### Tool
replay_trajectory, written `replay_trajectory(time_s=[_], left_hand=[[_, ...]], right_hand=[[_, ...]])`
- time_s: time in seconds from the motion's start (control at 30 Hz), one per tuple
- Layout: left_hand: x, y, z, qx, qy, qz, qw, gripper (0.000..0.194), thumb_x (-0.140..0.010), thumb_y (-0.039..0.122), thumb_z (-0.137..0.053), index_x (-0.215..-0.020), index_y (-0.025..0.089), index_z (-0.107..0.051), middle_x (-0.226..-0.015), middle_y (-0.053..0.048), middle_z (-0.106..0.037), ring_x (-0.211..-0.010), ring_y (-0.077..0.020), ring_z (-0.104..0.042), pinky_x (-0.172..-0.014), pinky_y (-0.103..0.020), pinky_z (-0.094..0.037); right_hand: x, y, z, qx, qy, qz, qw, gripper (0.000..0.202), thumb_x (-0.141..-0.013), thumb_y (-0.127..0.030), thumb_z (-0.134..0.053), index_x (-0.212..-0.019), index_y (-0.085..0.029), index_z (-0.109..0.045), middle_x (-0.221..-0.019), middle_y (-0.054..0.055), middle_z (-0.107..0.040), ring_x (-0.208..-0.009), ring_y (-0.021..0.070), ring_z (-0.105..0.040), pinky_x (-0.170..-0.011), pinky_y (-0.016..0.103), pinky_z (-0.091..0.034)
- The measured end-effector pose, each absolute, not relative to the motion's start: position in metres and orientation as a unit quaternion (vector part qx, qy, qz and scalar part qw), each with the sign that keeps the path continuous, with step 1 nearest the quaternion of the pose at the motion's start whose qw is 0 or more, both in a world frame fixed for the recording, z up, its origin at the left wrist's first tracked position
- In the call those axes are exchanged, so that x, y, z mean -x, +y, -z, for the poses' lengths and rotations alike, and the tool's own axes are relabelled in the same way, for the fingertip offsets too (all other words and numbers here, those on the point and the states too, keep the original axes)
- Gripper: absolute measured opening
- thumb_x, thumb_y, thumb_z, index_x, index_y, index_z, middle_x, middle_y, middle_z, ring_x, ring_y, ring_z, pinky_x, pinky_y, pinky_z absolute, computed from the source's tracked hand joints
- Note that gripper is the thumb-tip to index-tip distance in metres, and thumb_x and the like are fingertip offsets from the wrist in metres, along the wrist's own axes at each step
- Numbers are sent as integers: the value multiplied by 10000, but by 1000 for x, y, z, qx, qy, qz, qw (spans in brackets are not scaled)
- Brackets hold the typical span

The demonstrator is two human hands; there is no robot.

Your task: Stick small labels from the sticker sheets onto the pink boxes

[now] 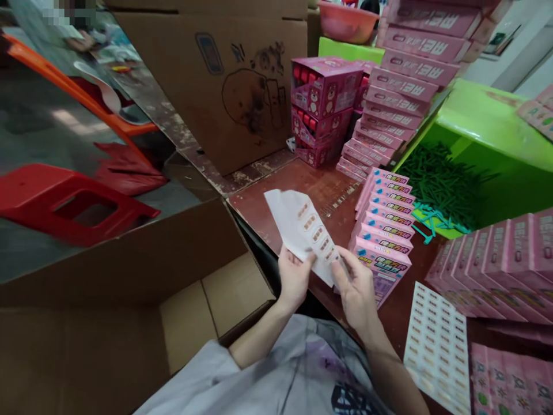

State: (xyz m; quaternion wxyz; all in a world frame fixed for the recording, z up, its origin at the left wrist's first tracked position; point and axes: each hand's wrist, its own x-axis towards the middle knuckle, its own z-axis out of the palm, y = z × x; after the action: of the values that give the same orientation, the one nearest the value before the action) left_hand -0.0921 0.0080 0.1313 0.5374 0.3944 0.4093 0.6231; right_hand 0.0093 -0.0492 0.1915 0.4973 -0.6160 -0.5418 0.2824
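Head view: left hand (295,275) pinches the lower left edge of a white label sheet (283,222), thumb on top, fingers under; right hand (355,283) pinches its right edge beside the labels (317,233). Sheet is up in the air, tilted, its near end about over the bench's front edge and its far corner over the bench (298,181). Sheet looks thin and bowed; uneven pull between the two pinches could crease it or tear a label, I'd guess. Right knuckles sit right by the front box of the pink box row (382,268); can't tell if they touch. Boxes stand close together, so a sideways bump could topple several. Near edge is the other risk: a slipped sheet could drop into the dark gap or the open carton (129,265) at left. Most room is forward and left, over the bench toward the upright cardboard panel (207,115). Right side is tight: second label sheet (438,346), pink stack (488,259), green bin (479,115). Tall box stack (400,106) behind the row leans, so limited reach there.
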Motion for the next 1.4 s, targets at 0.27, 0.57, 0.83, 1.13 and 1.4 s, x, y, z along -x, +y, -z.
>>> replay_trajectory(time_s=[0.27,0.57,0.83,1.13,1.4], left_hand=[[94,8,-139,-481,317,-607,547,687,-745,608,-681,-1324,314,-459,-1285,-103,-622,-1198,-291,-616,-959,-419,-549],[86,39,-136,-525,404,-435,610,581,-593,408,-863,-1084,155,-685,-965,-111,-751,-871,-249,-726,-796,-377,-607],[76,25,-139,-611,381,-401,566,465,-650,366,-827,-1067,188,-723,-870,-53,-749,-744,-195,-706,-643,-274,-587],[68,23,-129,-634,404,-342,564,267,-775,393,-699,-866,143,-679,-784,-36,-712,-674,-143,-641,-614,-219,-500],[71,22,-118,-634,439,-395,499,256,-747,376,-712,-860,148,-677,-751,-18,-689,-631,-128,-601,-580,-206,-463]], right_hand=[[-61,-68,-183,686,-529,-234,442,237,-903,-314,-545,-970,-189,-736,-928,41,-748,-836,197,-681,-763,287,-518],[-125,-85,-194,679,-528,-331,388,219,-786,-256,-673,-972,-171,-752,-775,3,-736,-734,153,-668,-762,280,-517],[-136,-91,-176,676,-557,-204,436,116,-817,-261,-685,-870,-183,-754,-871,25,-749,-804,156,-691,-752,272,-522],[-140,-91,-160,599,-635,-89,480,111,-832,-150,-677,-766,-212,-741,-801,-3,-744,-748,126,-702,-718,239,-553],[-161,-63,-181,626,-592,-59,505,56,-791,-218,-734,-741,-223,-711,-755,9,-697,-776,179,-621,-803,369,-471]])
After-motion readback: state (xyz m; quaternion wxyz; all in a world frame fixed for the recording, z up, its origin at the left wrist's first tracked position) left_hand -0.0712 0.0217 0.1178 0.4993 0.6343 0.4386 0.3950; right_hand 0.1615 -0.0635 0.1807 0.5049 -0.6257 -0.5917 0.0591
